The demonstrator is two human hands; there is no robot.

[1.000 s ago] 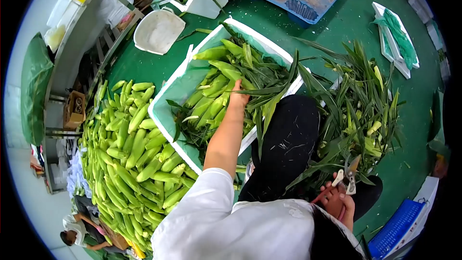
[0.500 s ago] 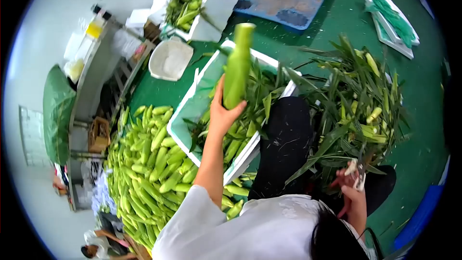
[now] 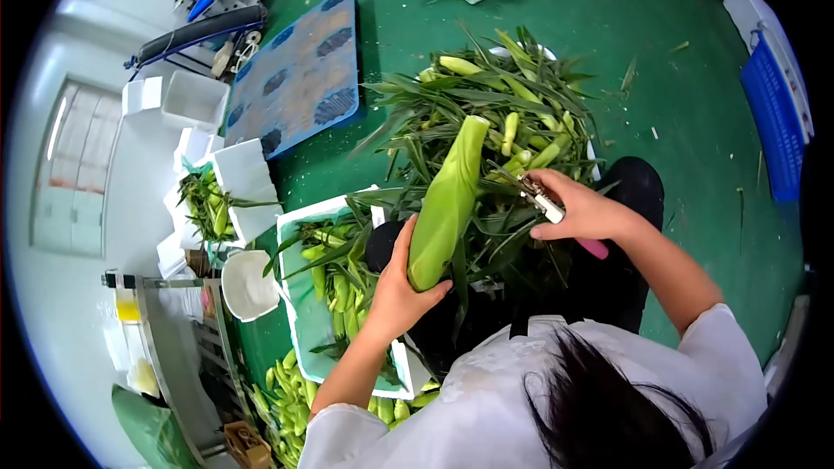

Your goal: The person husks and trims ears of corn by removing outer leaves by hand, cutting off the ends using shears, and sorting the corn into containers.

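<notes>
My left hand [image 3: 401, 293] is wrapped round the lower end of a green ear of corn [image 3: 445, 208] in its husk. The ear tilts up and right, its cut stalk end on top. In my right hand [image 3: 578, 207] is a pair of pruning shears [image 3: 593, 248] with a pinkish-red handle, the blades pointing left toward the ear but apart from it. Beyond both hands lies a heap of husk leaves and stalk pieces [image 3: 511, 126]. Left of my left hand, a white foam box [image 3: 401, 373] with a green liner holds corn and leaves.
More ears of corn [image 3: 287, 395] are piled on the green floor at lower left. A white basin [image 3: 249, 285], another foam box [image 3: 248, 182] and a blue pallet [image 3: 295, 78] stand farther left. A blue panel [image 3: 771, 117] is at the right edge.
My view has turned right. My left hand has carried the ear from above the foam box to in front of the husk heap. My right hand has raised the shears near it.
</notes>
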